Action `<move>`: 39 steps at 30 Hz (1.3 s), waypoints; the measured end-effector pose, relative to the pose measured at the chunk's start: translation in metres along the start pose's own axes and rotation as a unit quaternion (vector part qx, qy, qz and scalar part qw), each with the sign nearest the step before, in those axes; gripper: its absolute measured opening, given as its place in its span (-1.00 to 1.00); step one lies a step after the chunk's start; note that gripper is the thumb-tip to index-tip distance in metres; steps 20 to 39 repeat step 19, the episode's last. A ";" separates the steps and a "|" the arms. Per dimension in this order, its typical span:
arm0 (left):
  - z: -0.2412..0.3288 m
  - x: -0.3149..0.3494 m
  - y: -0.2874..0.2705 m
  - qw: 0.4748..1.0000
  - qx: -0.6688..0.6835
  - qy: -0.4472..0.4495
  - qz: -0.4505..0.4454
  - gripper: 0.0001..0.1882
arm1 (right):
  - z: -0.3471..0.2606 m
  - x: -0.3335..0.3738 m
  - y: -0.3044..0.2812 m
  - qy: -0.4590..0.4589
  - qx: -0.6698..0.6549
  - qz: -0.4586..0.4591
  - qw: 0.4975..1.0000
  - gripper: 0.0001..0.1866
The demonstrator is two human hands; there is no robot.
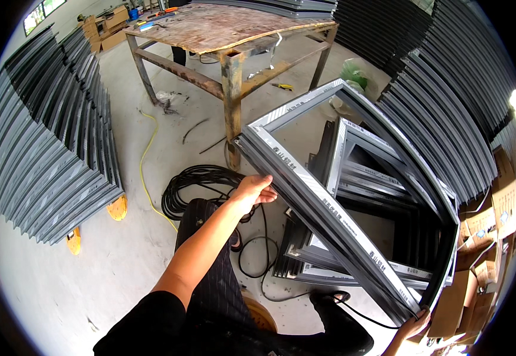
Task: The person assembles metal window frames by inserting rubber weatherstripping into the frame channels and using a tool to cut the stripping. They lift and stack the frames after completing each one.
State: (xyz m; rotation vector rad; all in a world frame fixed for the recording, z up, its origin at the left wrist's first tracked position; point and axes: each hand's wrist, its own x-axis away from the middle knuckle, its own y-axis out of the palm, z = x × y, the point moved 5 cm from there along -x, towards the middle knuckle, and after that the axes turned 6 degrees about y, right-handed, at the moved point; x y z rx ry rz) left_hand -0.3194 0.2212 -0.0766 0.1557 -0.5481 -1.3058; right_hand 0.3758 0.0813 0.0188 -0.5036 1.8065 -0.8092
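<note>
A grey rectangular window frame (323,204), with white printed film along its faces, is tilted up in front of me. My left hand (254,193) is closed at its near-left side, the thumb at the edge and the fingers curled beside it. At the lower right corner, my right hand (415,325) grips the same frame; part of that hand is hidden. Beneath and behind it, several more grey frames (382,172) are stacked on the floor, partly covered by the held one.
Coiled black cable (186,184) lies by my knee, its strand running under the frames. A rusty-legged worktable (232,89) stands ahead. Stacked frames rise at left (50,154) and right (442,113). Cardboard boxes (453,302) sit at right, and a yellow cord (145,154) crosses the floor.
</note>
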 end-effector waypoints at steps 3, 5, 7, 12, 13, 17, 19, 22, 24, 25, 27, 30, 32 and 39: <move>-0.003 0.004 0.009 1.000 0.000 -0.004 0.030 -0.63 | 0.002 0.000 -0.001 -0.001 0.005 0.011 1.000 -0.68; 0.004 0.024 0.031 0.999 -0.013 -0.021 0.032 -0.65 | -0.001 0.000 -0.001 0.006 -0.006 -0.001 1.000 -0.67; -0.024 0.026 0.048 0.999 0.037 -0.020 -0.018 -0.67 | 0.000 0.000 -0.001 -0.001 0.005 0.003 1.000 -0.66; -0.027 0.021 0.043 0.999 0.030 0.008 0.013 -0.66 | 0.009 0.003 -0.001 -0.005 -0.007 0.008 1.000 -0.65; -0.017 0.021 0.038 0.999 -0.009 0.022 0.032 -0.67 | 0.011 0.003 -0.002 -0.007 0.000 0.004 1.000 -0.66; 0.023 -0.017 -0.042 0.990 -0.021 0.059 0.128 -0.65 | 0.004 0.001 -0.001 -0.006 -0.007 -0.013 1.000 -0.66; 0.045 -0.039 -0.076 0.985 -0.022 0.056 0.164 -0.60 | 0.005 0.003 0.000 0.004 -0.009 -0.016 1.000 -0.66; 0.045 -0.039 -0.076 0.985 -0.022 0.056 0.164 -0.60 | 0.005 0.003 0.000 0.004 -0.009 -0.016 1.000 -0.66; 0.045 -0.039 -0.076 0.985 -0.022 0.056 0.164 -0.60 | 0.005 0.003 0.000 0.004 -0.009 -0.016 1.000 -0.66; 0.045 -0.039 -0.076 0.985 -0.022 0.056 0.164 -0.60 | 0.005 0.003 0.000 0.004 -0.009 -0.016 1.000 -0.66; 0.045 -0.039 -0.076 0.985 -0.022 0.056 0.164 -0.60 | 0.005 0.003 0.000 0.004 -0.009 -0.016 1.000 -0.66; 0.045 -0.039 -0.076 0.985 -0.022 0.056 0.164 -0.60 | 0.005 0.003 0.000 0.004 -0.009 -0.016 1.000 -0.66; 0.045 -0.039 -0.076 0.985 -0.022 0.056 0.164 -0.60 | 0.005 0.003 0.000 0.004 -0.009 -0.016 1.000 -0.66; 0.045 -0.039 -0.076 0.985 -0.022 0.056 0.164 -0.60 | 0.005 0.003 0.000 0.004 -0.009 -0.016 1.000 -0.66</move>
